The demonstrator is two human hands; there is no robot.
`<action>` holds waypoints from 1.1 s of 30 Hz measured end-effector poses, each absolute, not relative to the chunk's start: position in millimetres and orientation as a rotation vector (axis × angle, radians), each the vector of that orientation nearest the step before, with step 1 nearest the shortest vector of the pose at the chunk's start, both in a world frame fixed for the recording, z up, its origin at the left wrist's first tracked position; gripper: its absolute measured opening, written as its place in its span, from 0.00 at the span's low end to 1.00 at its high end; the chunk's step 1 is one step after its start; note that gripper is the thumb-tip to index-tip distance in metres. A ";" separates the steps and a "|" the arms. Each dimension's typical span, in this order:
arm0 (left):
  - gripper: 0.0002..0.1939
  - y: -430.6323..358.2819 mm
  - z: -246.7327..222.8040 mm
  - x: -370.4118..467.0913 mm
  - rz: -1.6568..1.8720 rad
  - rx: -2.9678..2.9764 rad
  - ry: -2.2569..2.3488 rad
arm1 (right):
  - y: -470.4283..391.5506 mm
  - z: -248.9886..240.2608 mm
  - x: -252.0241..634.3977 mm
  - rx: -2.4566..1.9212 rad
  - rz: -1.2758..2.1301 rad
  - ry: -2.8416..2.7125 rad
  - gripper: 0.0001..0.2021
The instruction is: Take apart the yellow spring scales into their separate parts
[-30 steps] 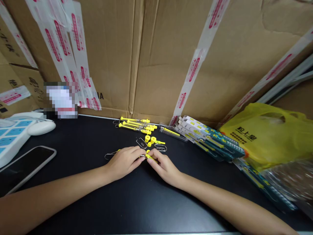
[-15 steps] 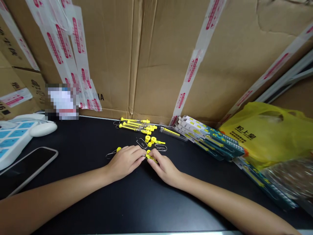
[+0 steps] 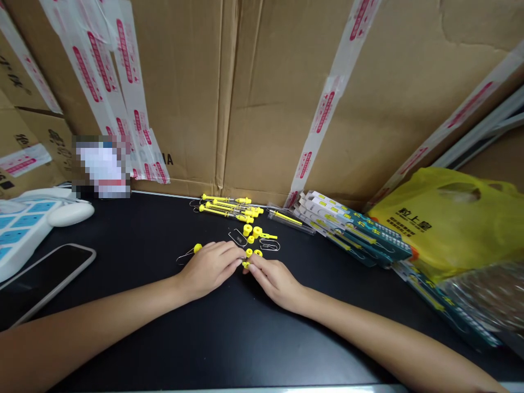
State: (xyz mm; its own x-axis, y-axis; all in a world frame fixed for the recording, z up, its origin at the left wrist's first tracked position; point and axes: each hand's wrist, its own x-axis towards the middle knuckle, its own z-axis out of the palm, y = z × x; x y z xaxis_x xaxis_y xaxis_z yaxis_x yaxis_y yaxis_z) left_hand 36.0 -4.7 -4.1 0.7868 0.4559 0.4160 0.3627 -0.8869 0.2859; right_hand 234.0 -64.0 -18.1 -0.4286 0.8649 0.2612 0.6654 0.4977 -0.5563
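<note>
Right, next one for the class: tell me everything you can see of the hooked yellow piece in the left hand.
The hooked yellow piece is mostly covered by the left hand, which grips it. Past the hand shows a rounded, bright yellow end that looks like plastic. A thin wire hook, apparently metal, extends leftward over the black tabletop. Its middle is hidden. Whether the small yellow part at the fingertips belongs to it is unclear.

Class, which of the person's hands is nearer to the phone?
Left. The left hand is to the right of the phone; the right hand is farther right, past the left hand.
</note>
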 end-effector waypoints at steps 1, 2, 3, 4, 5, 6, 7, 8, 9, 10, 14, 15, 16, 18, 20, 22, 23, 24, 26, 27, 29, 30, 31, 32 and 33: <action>0.11 -4.5 -3.9 36.1 0.720 2.783 0.645 | -64.1 -17.9 234.1 -1.253 0.517 -2.219 0.12; 0.11 -4.4 -3.9 36.4 0.722 2.781 0.648 | -64.1 -17.4 234.2 -1.253 0.524 -2.211 0.13; 0.11 -4.3 -4.0 36.7 0.724 2.780 0.652 | -63.9 -16.8 234.3 -1.251 0.531 -2.205 0.13; 0.11 -4.3 -4.2 37.0 0.726 2.778 0.654 | -63.5 -16.1 234.5 -1.246 0.541 -2.197 0.14; 0.11 -4.3 -4.5 37.4 0.729 2.775 0.655 | -63.0 -15.4 234.8 -1.237 0.557 -2.188 0.15; 0.10 -4.3 -4.9 37.6 0.731 2.774 0.653 | -62.6 -14.7 235.2 -1.223 0.576 -2.178 0.15; 0.10 -4.2 -5.3 37.9 0.733 2.773 0.646 | -62.4 -14.2 235.6 -1.205 0.598 -2.168 0.16; 0.10 -4.1 -5.7 38.0 0.734 2.775 0.638 | -62.4 -13.6 236.0 -1.185 0.618 -2.160 0.16; 0.10 -3.8 -5.9 38.0 0.736 2.776 0.633 | -62.8 -13.1 236.3 -1.162 0.635 -2.156 0.17; 0.10 -3.5 -5.9 38.0 0.746 2.770 0.633 | -63.5 -12.6 236.5 -1.140 0.650 -2.156 0.18; 0.10 -1.5 -4.2 37.3 0.833 2.647 0.698 | -68.0 -9.1 236.7 -1.081 0.626 -2.182 0.18; 0.10 -1.0 -3.8 36.9 0.843 2.619 0.705 | -68.3 -7.8 237.2 -1.090 0.581 -2.185 0.18; 0.10 -0.7 -3.6 36.5 0.840 2.611 0.697 | -67.6 -6.5 238.1 -1.111 0.517 -2.181 0.17; 0.11 -0.3 -4.0 35.9 0.814 2.658 0.658 | -62.8 -4.0 241.5 -1.178 0.353 -2.161 0.14; 0.12 -0.3 -5.4 35.5 0.768 2.739 0.628 | -53.7 -2.9 246.3 -1.246 0.185 -2.143 0.12; 0.12 -0.6 -6.7 35.7 0.724 2.783 0.631 | -42.6 -3.5 251.1 -1.298 0.049 -2.152 0.11; 0.11 -0.7 -7.2 36.0 0.709 2.783 0.638 | -37.1 -4.6 253.0 -1.318 -0.005 -2.167 0.11; 0.10 -1.0 -7.5 36.2 0.701 2.774 0.644 | -32.3 -6.0 254.5 -1.336 -0.049 -2.185 0.10; 0.09 -1.5 -7.8 36.6 0.695 2.745 0.658 | -24.8 -9.3 255.9 -1.367 -0.106 -2.213 0.09; 0.09 -1.7 -7.7 36.7 0.692 2.732 0.665 | -22.4 -11.0 256.0 -1.379 -0.120 -2.222 0.09; 0.09 -2.1 -7.4 36.7 0.688 2.718 0.674 | -19.3 -13.8 255.9 -1.400 -0.120 -2.223 0.09; 0.09 -2.3 -7.1 36.7 0.689 2.715 0.673 | -18.4 -14.6 255.9 -1.405 -0.111 -2.220 0.09; 0.09 -2.5 -6.7 36.7 0.691 2.711 0.669 | -17.8 -15.1 256.1 -1.405 -0.100 -2.215 0.09; 0.09 -2.7 -6.3 36.7 0.694 2.710 0.664 | -17.5 -15.0 256.4 -1.401 -0.088 -2.210 0.09; 0.10 -2.9 -5.9 36.8 0.698 2.712 0.658 | -17.7 -14.4 256.8 -1.390 -0.075 -2.204 0.09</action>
State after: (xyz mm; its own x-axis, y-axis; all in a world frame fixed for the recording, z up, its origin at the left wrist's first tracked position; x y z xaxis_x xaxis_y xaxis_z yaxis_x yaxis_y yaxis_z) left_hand 36.8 -2.9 -5.9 0.7816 0.4873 0.3894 0.3601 -0.8622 0.3562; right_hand 256.8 -17.7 -14.4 -0.3311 0.8243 0.4593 0.8535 0.4692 -0.2268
